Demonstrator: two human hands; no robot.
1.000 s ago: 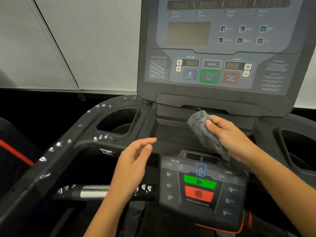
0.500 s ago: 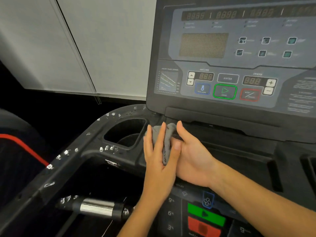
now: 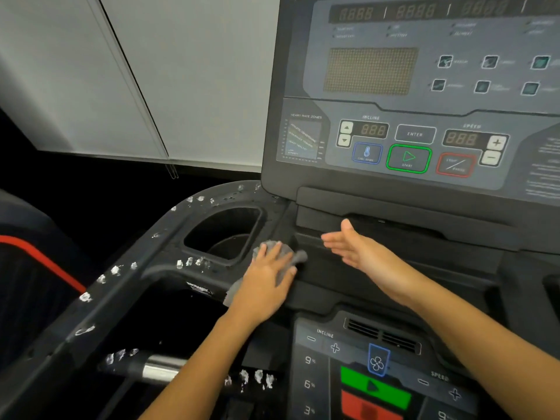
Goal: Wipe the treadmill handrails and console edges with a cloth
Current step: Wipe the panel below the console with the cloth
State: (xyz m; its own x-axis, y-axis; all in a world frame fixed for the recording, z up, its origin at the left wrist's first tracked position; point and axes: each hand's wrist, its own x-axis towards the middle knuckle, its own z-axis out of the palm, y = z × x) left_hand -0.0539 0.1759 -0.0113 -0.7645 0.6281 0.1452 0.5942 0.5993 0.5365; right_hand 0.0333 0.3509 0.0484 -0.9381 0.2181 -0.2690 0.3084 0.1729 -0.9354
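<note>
My left hand (image 3: 268, 278) lies flat on a grey cloth (image 3: 298, 256), pressing it onto the black console edge just right of the left cup holder (image 3: 222, 234). The cloth shows past my fingertips and under my wrist. My right hand (image 3: 354, 245) hovers open beside it, fingers spread and pointing left, holding nothing. The left handrail (image 3: 100, 294) curves down toward me and carries several white foam blobs. The upright console panel (image 3: 418, 116) rises behind both hands.
A lower control pad (image 3: 363, 374) with green and red buttons sits near me. A chrome-banded grip bar (image 3: 157, 369) with white blobs runs below the handrail. A neighbouring machine with a red stripe (image 3: 39, 259) is at the left. A grey wall is behind.
The cloth has passed from my right hand to my left, which now presses it flat by the cup holder. My right hand has let go and opened. The view shifted left.
</note>
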